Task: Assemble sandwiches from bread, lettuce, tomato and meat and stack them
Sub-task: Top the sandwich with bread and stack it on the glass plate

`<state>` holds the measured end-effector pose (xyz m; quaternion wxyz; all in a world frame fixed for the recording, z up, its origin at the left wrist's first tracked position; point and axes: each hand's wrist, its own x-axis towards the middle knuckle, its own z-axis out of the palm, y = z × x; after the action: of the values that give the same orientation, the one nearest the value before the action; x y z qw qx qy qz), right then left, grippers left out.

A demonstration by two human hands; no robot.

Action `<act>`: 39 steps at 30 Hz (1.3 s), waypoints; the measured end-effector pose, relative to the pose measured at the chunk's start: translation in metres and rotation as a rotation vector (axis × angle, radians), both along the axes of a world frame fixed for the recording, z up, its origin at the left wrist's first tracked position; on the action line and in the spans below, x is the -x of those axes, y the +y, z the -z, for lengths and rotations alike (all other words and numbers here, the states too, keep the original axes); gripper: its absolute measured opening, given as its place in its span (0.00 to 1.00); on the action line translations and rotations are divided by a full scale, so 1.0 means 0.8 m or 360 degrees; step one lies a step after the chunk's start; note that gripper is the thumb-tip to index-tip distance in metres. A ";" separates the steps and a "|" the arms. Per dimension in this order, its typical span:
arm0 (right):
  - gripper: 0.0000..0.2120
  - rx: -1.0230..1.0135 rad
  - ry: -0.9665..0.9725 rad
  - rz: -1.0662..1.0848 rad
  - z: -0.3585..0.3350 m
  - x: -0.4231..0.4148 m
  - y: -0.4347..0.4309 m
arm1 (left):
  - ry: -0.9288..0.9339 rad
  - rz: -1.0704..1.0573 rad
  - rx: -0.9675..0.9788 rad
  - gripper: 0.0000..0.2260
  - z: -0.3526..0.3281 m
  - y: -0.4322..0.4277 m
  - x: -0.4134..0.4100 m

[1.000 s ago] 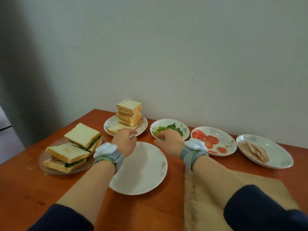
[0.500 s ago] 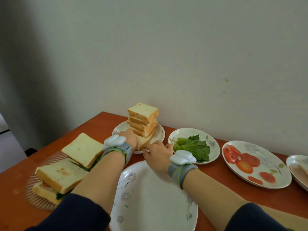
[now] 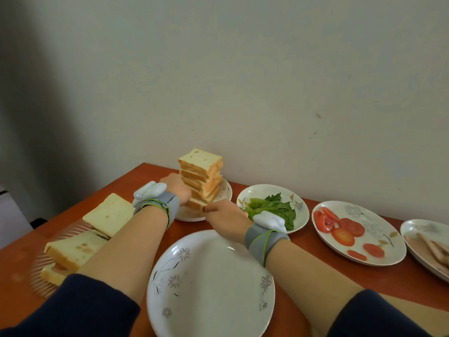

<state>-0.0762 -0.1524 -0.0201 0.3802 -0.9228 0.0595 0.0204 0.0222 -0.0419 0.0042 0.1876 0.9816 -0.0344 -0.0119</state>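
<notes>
The left hand [image 3: 176,188] rests against the left side of the bread stack [image 3: 201,173], low down. Its fingers lie behind the back of the hand, so whether they grip a slice cannot be told. The right hand [image 3: 226,214] reaches in from the near right, and its curled fingertips pinch the near corner of the bottom slice [image 3: 198,203]. Both wrists wear grey bands with a white device on top.

The stack stands on a small plate [image 3: 224,193] at the far edge of the table [image 3: 401,278], beside the wall. A white plate [image 3: 211,295] with printed flowers sits nearest, between the forearms.

To the right of the stack, a bowl [image 3: 301,215] holds lettuce [image 3: 274,207], partly covered by the right wrist. Further right is a plate [image 3: 379,227] of tomato slices [image 3: 352,227]. The plate of meat [image 3: 435,246] is cut off by the right edge.

On the left, finished sandwiches [image 3: 109,214] lie on a glass plate [image 3: 38,271]. They are blurred and partly hidden behind the left forearm, so their fillings are hard to make out.
</notes>
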 end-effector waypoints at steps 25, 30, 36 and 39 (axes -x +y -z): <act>0.04 -0.1186 -0.0317 0.1194 -0.022 0.383 -0.209 | 0.0482 0.0721 0.1587 0.12 0.030 -0.167 0.359; 0.07 -0.1106 -0.0250 0.1252 -0.004 0.415 -0.214 | 0.0391 0.0810 0.1324 0.25 0.044 -0.176 0.375; 0.10 -0.1106 -0.0201 0.1245 0.021 0.415 -0.214 | 0.0327 0.0764 0.1256 0.25 0.066 -0.172 0.385; 0.10 -0.1077 -0.0217 0.1259 0.026 0.414 -0.214 | 0.0343 0.0744 0.1233 0.24 0.069 -0.170 0.386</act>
<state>-0.4071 -0.3233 -0.0412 0.6386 -0.6547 0.3686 -0.1667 -0.2866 -0.1781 -0.0511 0.5353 0.7982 -0.2370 -0.1420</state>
